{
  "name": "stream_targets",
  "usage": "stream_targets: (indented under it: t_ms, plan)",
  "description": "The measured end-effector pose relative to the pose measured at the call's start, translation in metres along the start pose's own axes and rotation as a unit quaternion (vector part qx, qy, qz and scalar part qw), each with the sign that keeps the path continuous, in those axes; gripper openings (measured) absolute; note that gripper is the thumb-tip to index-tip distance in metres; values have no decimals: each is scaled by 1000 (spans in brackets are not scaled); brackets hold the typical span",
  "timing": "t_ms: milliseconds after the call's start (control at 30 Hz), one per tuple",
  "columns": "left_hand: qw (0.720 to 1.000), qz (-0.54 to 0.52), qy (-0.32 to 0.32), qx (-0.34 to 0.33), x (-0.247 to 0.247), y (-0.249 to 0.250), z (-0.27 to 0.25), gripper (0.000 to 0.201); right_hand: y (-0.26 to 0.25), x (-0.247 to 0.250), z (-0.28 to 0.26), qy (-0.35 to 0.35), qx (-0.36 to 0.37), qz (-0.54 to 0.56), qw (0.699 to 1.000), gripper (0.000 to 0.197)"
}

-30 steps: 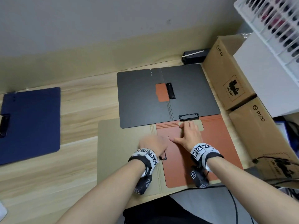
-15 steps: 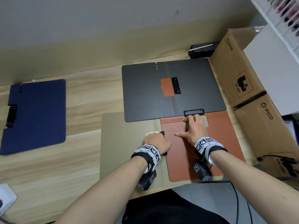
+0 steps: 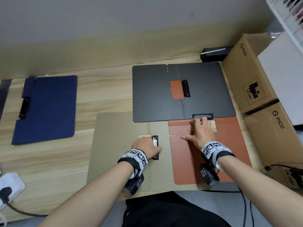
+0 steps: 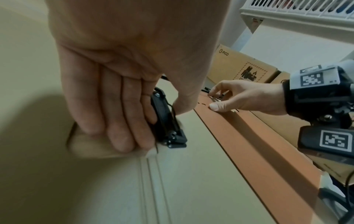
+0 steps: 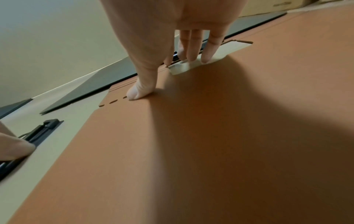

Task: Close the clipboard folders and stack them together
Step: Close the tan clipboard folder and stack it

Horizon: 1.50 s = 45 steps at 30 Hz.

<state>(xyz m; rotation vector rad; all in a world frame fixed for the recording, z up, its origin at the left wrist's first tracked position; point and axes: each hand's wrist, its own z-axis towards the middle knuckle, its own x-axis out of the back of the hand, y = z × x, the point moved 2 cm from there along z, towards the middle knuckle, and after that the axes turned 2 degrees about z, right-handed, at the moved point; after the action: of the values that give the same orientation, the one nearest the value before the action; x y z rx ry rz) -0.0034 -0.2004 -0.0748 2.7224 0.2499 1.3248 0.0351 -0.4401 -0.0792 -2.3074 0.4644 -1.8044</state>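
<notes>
An open khaki folder [image 3: 118, 145] lies at the table's front. My left hand [image 3: 146, 145] pinches its black clip [image 3: 155, 147], fingers left of the clip [image 4: 168, 121] and thumb on its right. An orange folder [image 3: 205, 161] lies flat on the khaki folder's right half. My right hand [image 3: 199, 131] presses on it with straight, spread fingers, the thumb [image 5: 138, 92] by the orange edge's slots. An open black folder [image 3: 155, 95] lies behind them, overlapping both far edges. A closed navy folder [image 3: 47, 108] lies far left.
Two cardboard boxes [image 3: 250, 76] [image 3: 275, 138] line the table's right side, with a small black box [image 3: 214, 54] at the back. A white power strip [image 3: 9, 184] sits at the front left. Bare wood shows between the navy and khaki folders.
The orange folder has slid right, away from the khaki folder's clip, so a khaki strip now shows between them. My right hand's fingers have moved up to the orange folder's far edge.
</notes>
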Motion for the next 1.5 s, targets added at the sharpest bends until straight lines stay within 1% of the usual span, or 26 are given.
stream_targets:
  t_ms: [67,133,200,300,333,467,533,600,633,700,767,867,933,1000,1067,1100,1167,1200,1233,1300,1400,1433,1500]
  plan:
    - [1000,-3,-1,-2,1,-6,0,34,-12,1,1,9,28,3,1000,72]
    - [1000,-26,11,5,8,-17,-2,44,-27,-1,1,6,59,14,998,70]
    - [997,-54,35,38,18,-38,-5,48,-44,-5,-2,-15,85,22,996,71]
    - [983,-121,88,107,31,-88,-10,28,-66,-14,-9,-65,107,15,992,76]
    - [977,-135,99,132,33,-107,-14,26,-72,-17,-11,-80,109,2,991,76]
    - [962,-136,104,212,29,-166,-27,50,-91,-22,-18,-106,109,-58,987,64]
    - [955,-132,121,236,29,-183,-30,58,-99,-21,-21,-115,106,-87,984,63]
    - [943,-161,127,261,31,-190,-32,61,-103,-20,-21,-133,99,-111,980,65]
    - [932,-199,124,276,34,-191,-32,60,-104,-20,-20,-142,95,-121,978,67]
    - [897,-293,115,310,35,-191,-29,54,-102,-20,-20,-158,87,-136,974,72]
    - [862,-373,103,329,39,-198,-30,49,-103,-20,-19,-174,83,-141,971,76]
    - [819,-472,67,318,41,-211,-33,35,-106,-16,-18,-195,75,-146,967,79]
    - [802,-518,45,293,43,-211,-35,41,-109,-16,-19,-209,64,-146,965,87]
    - [805,-531,25,265,43,-208,-36,49,-115,-18,-21,-217,49,-143,964,97]
    - [819,-519,15,246,47,-205,-36,44,-120,-20,-22,-214,43,-143,965,102]
    - [824,-511,18,242,48,-208,-35,44,-121,-19,-21,-213,45,-145,965,105]
    - [832,-495,32,247,55,-217,-32,58,-120,-16,-20,-215,56,-158,962,111]
    - [836,-486,42,250,58,-227,-30,65,-118,-15,-18,-218,62,-165,960,113]
    - [840,-478,52,251,56,-241,-23,69,-117,-14,-17,-220,65,-170,958,115]
    - [843,-470,69,252,72,-256,-34,63,-117,-13,-13,-218,68,-180,957,118]
    - [838,-468,106,260,92,-276,-58,33,-120,-15,-9,-219,69,-192,954,122]
    - [837,-467,115,260,94,-284,-64,27,-122,-15,-8,-219,67,-190,955,123]
    - [835,-467,127,264,99,-297,-74,23,-125,-17,-6,-221,64,-175,957,125]
